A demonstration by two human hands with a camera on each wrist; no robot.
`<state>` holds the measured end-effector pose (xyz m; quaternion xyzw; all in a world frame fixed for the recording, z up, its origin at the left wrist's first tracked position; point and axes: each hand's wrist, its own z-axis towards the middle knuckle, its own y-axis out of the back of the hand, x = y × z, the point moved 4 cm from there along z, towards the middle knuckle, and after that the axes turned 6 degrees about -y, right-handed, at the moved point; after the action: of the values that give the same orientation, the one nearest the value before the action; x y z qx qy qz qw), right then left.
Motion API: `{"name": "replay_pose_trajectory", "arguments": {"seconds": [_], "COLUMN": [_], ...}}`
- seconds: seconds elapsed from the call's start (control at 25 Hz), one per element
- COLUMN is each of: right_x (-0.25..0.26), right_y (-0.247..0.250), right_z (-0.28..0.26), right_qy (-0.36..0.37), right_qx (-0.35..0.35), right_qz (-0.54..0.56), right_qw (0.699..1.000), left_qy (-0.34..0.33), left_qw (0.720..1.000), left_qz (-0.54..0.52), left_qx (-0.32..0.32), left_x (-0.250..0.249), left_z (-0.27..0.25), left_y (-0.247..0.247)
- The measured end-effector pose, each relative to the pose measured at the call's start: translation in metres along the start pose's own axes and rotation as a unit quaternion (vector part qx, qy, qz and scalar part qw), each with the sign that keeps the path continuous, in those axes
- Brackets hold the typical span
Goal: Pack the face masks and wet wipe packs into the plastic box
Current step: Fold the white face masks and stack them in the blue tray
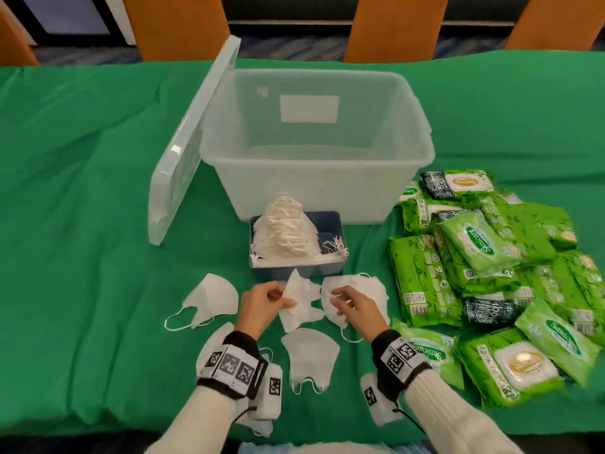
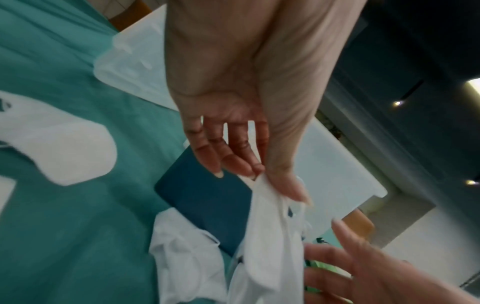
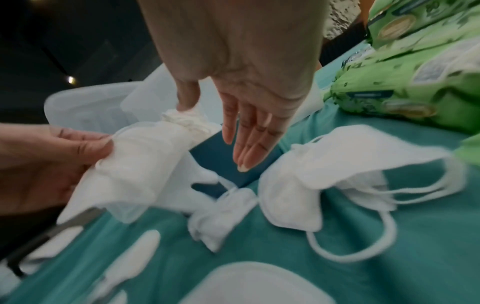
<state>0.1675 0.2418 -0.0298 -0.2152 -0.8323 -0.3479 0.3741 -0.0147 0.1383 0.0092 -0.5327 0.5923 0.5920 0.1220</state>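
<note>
My left hand (image 1: 284,298) (image 2: 262,177) pinches a white face mask (image 1: 302,304) (image 2: 270,236) (image 3: 135,164) between thumb and fingertips, lifted just above the green cloth. My right hand (image 1: 338,298) (image 3: 215,133) hovers beside that mask with straight fingers and holds nothing. Under it lies a small pile of masks (image 1: 363,288) (image 3: 311,174). More loose masks (image 1: 212,299) (image 1: 311,352) lie around my wrists. A tall stack of masks (image 1: 288,231) fills a small blue tray (image 1: 294,271). Behind it stands the clear plastic box (image 1: 314,188), with no masks or packs showing inside. Green wet wipe packs (image 1: 474,247) are heaped at the right.
The box's clear lid (image 1: 186,149) leans upright against its left side. A green cloth (image 1: 82,224) covers the table, bare on the left. Wooden chair backs (image 1: 173,24) stand behind the far edge. Wipe packs (image 1: 510,365) reach close to my right forearm.
</note>
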Motion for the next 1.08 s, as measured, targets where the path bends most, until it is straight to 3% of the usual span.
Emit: {"name": "replay_pose_trajectory", "arguments": {"seconds": [0.16,0.32,0.44,0.56,0.72,0.88,0.92,0.96,1.0,1.08], "right_x": [0.038,0.056,0.059,0.062,0.062,0.045,0.040,0.035,0.027,0.011], "right_y": [-0.009,-0.009,-0.009,-0.010,-0.015,-0.022,-0.028,-0.033,-0.040,-0.048], "right_z": [-0.006,-0.008,-0.012,-0.018,-0.018,-0.008,-0.005,-0.004,-0.003,-0.008], "right_qy": [-0.021,0.064,0.062,0.048,0.051,0.022,0.020,0.020,0.020,0.006], "right_qx": [0.084,0.177,0.210,0.179,0.193,0.150,0.137,0.117,0.098,0.082], "right_qz": [0.158,0.128,0.171,0.223,0.179,0.162,0.106,-0.021,-0.200,-0.470], "right_qw": [0.984,0.974,0.961,0.957,0.963,0.975,0.985,0.993,0.975,0.879], "left_qy": [-0.042,-0.073,-0.082,-0.045,-0.019,0.030,0.041,0.051,0.064,0.081], "left_qw": [0.997,0.987,0.975,0.966,0.961,0.947,0.946,0.944,0.938,0.929], "left_qz": [-0.017,-0.068,-0.150,-0.231,-0.266,-0.319,-0.321,-0.325,-0.338,-0.352], "left_qx": [0.067,0.124,0.139,0.109,0.074,0.011,-0.006,-0.025,-0.046,-0.077], "left_x": [-0.027,-0.034,-0.039,-0.037,-0.020,0.010,0.018,0.026,0.033,0.040], "left_z": [-0.015,-0.021,-0.024,-0.027,-0.028,-0.041,-0.044,-0.046,-0.048,-0.051], "left_y": [0.013,0.017,0.027,0.029,0.041,0.060,0.060,0.061,0.059,0.058]}}
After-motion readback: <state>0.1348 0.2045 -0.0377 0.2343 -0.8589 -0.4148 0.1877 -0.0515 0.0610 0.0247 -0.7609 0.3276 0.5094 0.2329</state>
